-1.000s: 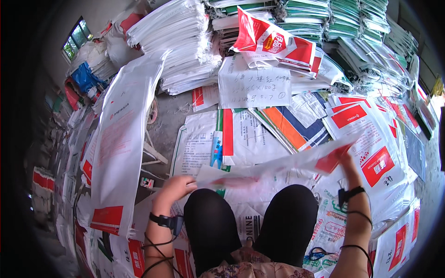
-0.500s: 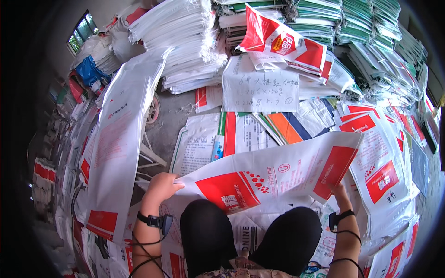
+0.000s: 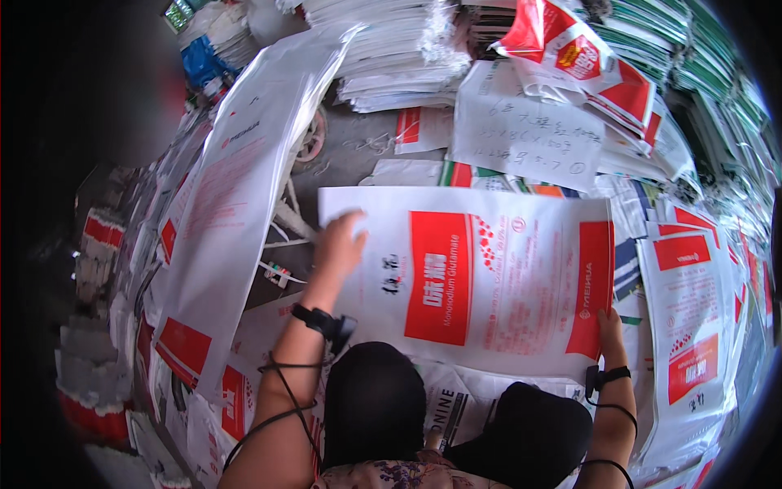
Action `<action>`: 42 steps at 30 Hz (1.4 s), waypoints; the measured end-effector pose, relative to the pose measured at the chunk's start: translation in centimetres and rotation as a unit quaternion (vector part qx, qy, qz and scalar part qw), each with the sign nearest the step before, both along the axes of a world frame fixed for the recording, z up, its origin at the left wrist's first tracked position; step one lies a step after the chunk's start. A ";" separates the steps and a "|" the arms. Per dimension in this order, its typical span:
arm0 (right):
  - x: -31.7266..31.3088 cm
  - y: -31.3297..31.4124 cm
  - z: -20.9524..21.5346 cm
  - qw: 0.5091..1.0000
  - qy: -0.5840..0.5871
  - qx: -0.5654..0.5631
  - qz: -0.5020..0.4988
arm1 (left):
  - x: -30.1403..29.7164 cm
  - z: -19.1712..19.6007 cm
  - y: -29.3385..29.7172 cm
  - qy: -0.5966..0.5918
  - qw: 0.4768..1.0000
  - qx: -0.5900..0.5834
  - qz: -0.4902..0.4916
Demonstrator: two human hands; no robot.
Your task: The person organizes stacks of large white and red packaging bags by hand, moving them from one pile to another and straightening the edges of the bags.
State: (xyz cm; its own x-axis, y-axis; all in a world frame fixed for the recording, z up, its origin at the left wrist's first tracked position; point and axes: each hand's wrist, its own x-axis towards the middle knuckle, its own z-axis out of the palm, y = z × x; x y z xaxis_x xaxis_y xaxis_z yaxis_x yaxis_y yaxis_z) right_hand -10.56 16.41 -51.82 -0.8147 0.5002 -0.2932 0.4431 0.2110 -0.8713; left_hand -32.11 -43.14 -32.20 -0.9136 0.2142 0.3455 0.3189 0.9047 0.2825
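Observation:
A flat white woven sack with red panels (image 3: 521, 269) is spread in front of my knees. My left hand (image 3: 340, 240) rests over its left edge, with thumb and forefinger apart against the white surface. At the lower right corner, my right hand (image 3: 612, 336) grips the red-banded edge, thumb on the printed side. A long stack of similar sacks (image 3: 228, 171) stands to the left of my left hand. Another pile of red-and-white sacks (image 3: 684, 301) lies to the right of my right hand.
A handwritten white sheet (image 3: 525, 122) lies beyond the sack, beside a crumpled red-and-white sack (image 3: 570, 53). Tall bundles of white sacks (image 3: 399, 57) and green-edged sacks (image 3: 652, 33) stand at the back. A small wheel (image 3: 313, 137) shows beside the left stack.
The sack has swung from slanted and folded over to spread nearly level, showing more of its printed face. My left hand has moved up and right. The view has shifted left.

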 end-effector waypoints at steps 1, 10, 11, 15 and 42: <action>-0.2 -0.1 -1.3 1.000 0.000 -0.005 0.012 | 1.5 -4.0 -2.1 -0.055 0.998 0.033 0.011; 3.2 2.0 -7.7 0.996 -0.007 -0.070 -0.051 | 19.6 -26.3 -10.6 -0.607 0.489 0.561 0.279; 3.0 1.6 -7.6 0.995 -0.005 -0.075 -0.060 | 20.0 -27.1 -10.7 -0.602 0.485 0.567 0.287; 2.2 0.1 -7.4 0.992 0.002 -0.111 -0.057 | 19.0 -27.5 -8.2 -0.561 0.424 0.650 0.288; -3.4 -6.1 -7.5 0.972 -0.113 -0.204 0.037 | 13.0 -30.3 -11.7 -0.354 0.529 0.642 0.427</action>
